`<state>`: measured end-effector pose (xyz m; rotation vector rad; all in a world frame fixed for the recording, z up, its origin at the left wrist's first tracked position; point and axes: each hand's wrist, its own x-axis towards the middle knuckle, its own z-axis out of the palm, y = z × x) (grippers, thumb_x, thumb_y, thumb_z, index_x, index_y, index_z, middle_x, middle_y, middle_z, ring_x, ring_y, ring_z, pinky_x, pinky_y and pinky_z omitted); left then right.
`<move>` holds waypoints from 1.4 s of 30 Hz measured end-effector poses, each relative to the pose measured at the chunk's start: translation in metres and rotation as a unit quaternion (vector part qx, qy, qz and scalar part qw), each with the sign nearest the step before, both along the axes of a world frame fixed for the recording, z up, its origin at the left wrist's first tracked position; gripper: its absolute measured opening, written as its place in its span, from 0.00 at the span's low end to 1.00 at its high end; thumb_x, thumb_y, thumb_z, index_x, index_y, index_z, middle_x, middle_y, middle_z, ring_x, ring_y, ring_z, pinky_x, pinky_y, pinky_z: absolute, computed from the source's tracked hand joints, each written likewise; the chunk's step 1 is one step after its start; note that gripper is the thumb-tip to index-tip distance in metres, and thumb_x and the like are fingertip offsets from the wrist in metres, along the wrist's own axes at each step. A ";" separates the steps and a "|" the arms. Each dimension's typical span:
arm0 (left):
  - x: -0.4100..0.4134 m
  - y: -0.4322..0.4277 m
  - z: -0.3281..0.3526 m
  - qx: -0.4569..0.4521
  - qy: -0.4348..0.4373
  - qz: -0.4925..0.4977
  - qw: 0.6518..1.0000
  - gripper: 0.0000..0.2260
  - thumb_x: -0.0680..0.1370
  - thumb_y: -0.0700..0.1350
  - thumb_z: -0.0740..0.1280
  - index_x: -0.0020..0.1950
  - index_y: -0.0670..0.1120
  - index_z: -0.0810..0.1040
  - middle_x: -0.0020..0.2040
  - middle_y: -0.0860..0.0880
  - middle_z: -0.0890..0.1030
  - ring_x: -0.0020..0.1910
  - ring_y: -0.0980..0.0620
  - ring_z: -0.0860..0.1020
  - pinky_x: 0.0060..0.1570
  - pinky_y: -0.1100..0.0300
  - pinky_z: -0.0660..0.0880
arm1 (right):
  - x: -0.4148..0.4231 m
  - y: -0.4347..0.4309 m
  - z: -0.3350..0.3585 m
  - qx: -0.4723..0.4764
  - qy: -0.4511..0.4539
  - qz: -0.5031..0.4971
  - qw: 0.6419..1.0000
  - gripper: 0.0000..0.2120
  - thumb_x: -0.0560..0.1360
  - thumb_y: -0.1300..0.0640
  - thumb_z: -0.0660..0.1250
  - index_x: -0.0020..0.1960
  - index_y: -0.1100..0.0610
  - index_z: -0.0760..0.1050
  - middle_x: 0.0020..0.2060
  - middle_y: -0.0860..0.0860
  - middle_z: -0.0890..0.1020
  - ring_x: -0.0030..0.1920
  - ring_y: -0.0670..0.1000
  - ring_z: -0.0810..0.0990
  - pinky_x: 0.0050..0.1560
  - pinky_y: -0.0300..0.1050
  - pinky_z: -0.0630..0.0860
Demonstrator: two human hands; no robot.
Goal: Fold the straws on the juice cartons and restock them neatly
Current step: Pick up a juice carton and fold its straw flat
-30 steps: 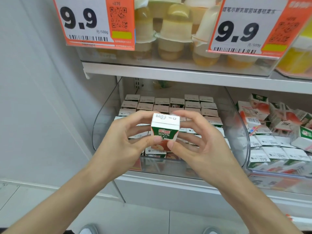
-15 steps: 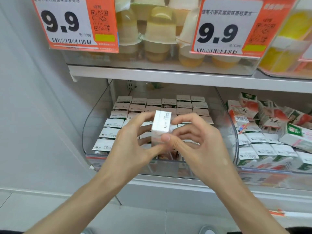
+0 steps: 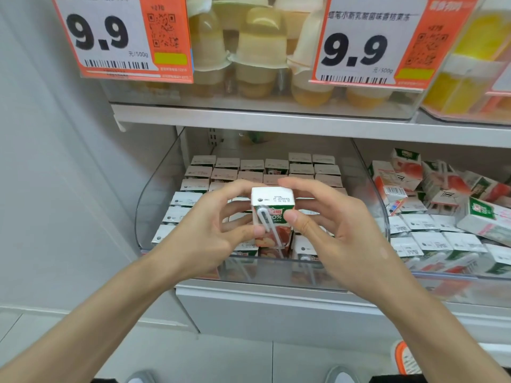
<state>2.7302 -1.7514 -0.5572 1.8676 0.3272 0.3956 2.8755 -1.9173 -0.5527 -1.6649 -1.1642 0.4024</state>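
A small white-topped green and red juice carton (image 3: 273, 217) is held upright in the air in front of a clear plastic shelf bin (image 3: 143, 214), between both hands. The left hand (image 3: 213, 233) grips its left side, fingers (image 3: 235, 190) curled behind and the thumb pressed on the front edge. The right hand (image 3: 326, 225) grips the right side, thumb on the front face and fingers (image 3: 300, 185) curved over the back top corner.

A white straw in a clear wrapper (image 3: 266, 221) lies slanted across the front, its bent end near the top. The print beside it reads "0%", partly covered; the red logo above is blurred, and the dated code on the white top is too small to read surely.

Behind, rows of matching cartons (image 3: 249, 167) stand neatly in the bin. In the next bin to the right, more cartons (image 3: 442, 194) lie jumbled. On the white shelf (image 3: 276, 123) above, two orange price tags (image 3: 121, 37) (image 3: 367, 42) read "9.9" and "元/500g" before pale yellow jelly cups (image 3: 260, 48).
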 end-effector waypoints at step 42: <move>0.032 -0.018 -0.018 0.299 0.117 -0.043 0.946 0.29 0.70 0.72 0.66 0.66 0.60 0.83 0.53 0.65 0.76 0.53 0.71 0.72 0.55 0.66 0.70 | 0.042 -0.019 0.016 -0.348 -0.385 0.030 0.854 0.18 0.78 0.36 0.70 0.63 0.45 0.77 0.62 0.42 0.72 0.67 0.51 0.61 0.56 0.43 0.54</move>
